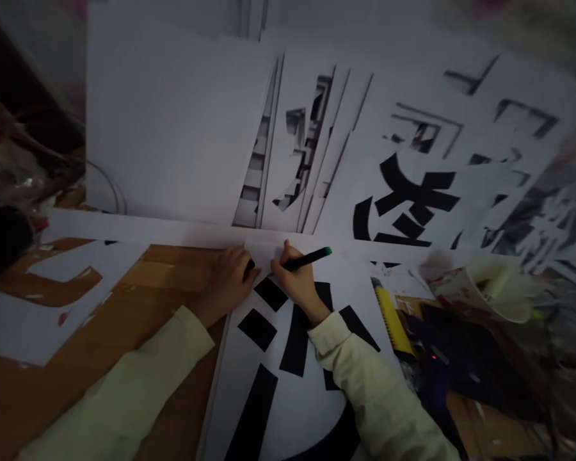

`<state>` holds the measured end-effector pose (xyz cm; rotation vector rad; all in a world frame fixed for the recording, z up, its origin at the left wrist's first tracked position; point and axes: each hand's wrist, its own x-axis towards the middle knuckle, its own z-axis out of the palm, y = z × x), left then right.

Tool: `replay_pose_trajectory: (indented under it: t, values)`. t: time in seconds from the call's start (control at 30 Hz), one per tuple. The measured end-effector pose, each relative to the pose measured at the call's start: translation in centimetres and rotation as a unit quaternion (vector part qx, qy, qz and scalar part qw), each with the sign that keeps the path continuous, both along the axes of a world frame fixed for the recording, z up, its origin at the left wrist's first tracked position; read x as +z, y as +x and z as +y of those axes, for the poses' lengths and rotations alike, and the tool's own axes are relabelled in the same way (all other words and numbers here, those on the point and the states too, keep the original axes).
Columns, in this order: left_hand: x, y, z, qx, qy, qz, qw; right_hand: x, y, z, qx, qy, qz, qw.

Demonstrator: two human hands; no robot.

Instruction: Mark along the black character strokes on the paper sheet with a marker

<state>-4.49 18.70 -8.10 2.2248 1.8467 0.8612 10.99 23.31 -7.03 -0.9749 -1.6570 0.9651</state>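
Note:
My right hand (295, 278) is closed round a black marker pen (310, 258) with a green end, which points up to the right. The hand rests near the top of a large white sheet (288, 403) printed with bold black strokes. To its left, my left hand (229, 282) lies by the sheet's upper left edge, fingers curled. A small black thing (249, 267) shows at its fingertips, too dark to name. The pen's tip is hidden by my right fingers.
Behind my hands stand large white boards (173, 128), some with cut-out character shapes. A cut white sheet (24, 326) lies on the wooden table (168, 275) at left. To the right are a yellow tool (393, 323) and a white cup-shaped container (496, 288).

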Motion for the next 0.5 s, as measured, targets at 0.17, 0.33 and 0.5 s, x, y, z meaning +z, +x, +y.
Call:
replay_pose_trajectory:
  t: [0.17, 0.33, 0.5]
  values:
    - [0.10, -0.06, 0.11, 0.007, -0.012, -0.013, 1.000, 0.32, 0.02, -0.10, -0.003, -0.012, -0.023, 1.000]
    - [0.21, -0.07, 0.05, 0.008, -0.014, -0.018, 1.000, 0.13, -0.03, -0.08, 0.005, 0.005, -0.029, 1.000]
    - [0.42, -0.06, -0.01, 0.011, -0.016, -0.007, 1.000, -0.24, -0.07, 0.07, 0.010, 0.022, -0.026, 0.999]
